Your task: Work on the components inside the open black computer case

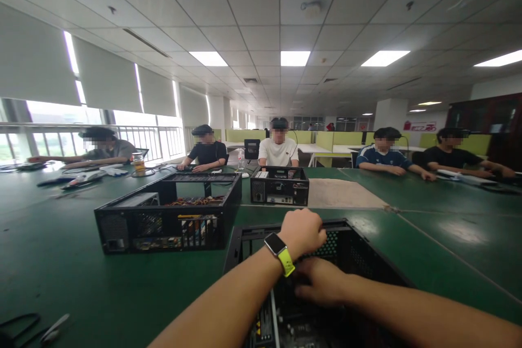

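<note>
Right in front of me lies an open black computer case (369,244) with perforated metal walls and a dark interior. My left hand (302,231), with a lime-banded watch (280,253) on the wrist, is above the case near its far side. Its fingers curl downward into a closed shape, and their tips are hidden. Below it, my right hand (324,281) reaches into the case, its fingers bent inward; what they hold, if anything, is lost in shadow. A power supply label (265,326) shows at the case's near left.
On the green table (61,272), a second open case (163,217) with wires stands left, and a smaller case (280,185) stands beyond mine. A cable (24,321) lies at the lower left. Several people sit along the far side, with a bottle (241,159) and a jar (139,164) among them.
</note>
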